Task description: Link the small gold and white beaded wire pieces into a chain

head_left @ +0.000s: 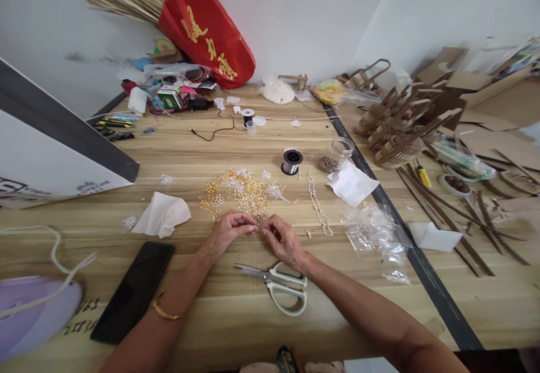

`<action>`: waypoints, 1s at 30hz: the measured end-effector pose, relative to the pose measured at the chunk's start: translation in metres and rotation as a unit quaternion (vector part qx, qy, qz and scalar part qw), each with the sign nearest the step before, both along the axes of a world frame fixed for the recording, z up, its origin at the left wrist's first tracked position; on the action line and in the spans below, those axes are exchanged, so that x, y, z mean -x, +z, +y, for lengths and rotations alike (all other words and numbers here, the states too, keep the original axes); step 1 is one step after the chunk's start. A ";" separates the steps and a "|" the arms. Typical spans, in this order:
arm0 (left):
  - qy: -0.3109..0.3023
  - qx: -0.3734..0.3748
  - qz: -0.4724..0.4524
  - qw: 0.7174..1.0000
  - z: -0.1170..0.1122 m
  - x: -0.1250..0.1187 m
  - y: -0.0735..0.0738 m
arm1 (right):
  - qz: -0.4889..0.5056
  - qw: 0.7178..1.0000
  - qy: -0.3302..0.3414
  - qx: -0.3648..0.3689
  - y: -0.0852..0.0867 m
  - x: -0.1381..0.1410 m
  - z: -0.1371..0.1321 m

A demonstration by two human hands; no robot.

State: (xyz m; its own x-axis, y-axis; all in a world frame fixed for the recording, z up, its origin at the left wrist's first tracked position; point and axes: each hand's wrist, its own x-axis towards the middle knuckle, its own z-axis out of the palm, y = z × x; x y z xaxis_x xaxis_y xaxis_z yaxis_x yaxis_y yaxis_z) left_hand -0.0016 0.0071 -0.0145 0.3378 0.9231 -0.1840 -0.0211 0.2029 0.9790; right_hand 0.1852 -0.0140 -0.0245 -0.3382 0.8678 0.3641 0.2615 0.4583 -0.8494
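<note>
Both hands meet near the middle of the table, fingertips pinched and close together. My left hand (236, 227) is closed at the near edge of a loose pile of gold and clear beads (242, 190). Just right of it, my right hand (282, 238) is closed too. Whatever the fingertips hold is too small to make out. White-handled scissors (272, 283) lie below the hands, blades pointing left. A beaded chain (316, 204) rests to the right of the right hand. Short white sticks (277, 192) lie beside the beads.
A wire spool (292, 162) and a glass jar (341, 148) stand behind. A black phone (133, 291) and a tissue (162, 215) lie left. Plastic bags (377, 229) lie right, near a dark strip (392, 215). Small woven baskets (396, 128) sit at the back right.
</note>
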 end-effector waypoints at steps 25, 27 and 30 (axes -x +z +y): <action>-0.004 -0.005 0.004 1.000 0.000 -0.001 0.001 | 0.001 1.000 0.000 0.003 -0.003 0.000 0.000; -0.005 -0.008 0.003 1.000 0.000 0.000 0.001 | 0.001 1.000 0.000 0.004 -0.003 0.000 0.000; -0.004 -0.010 0.003 1.000 0.000 0.000 0.000 | -0.001 1.000 0.003 0.005 -0.002 0.000 0.000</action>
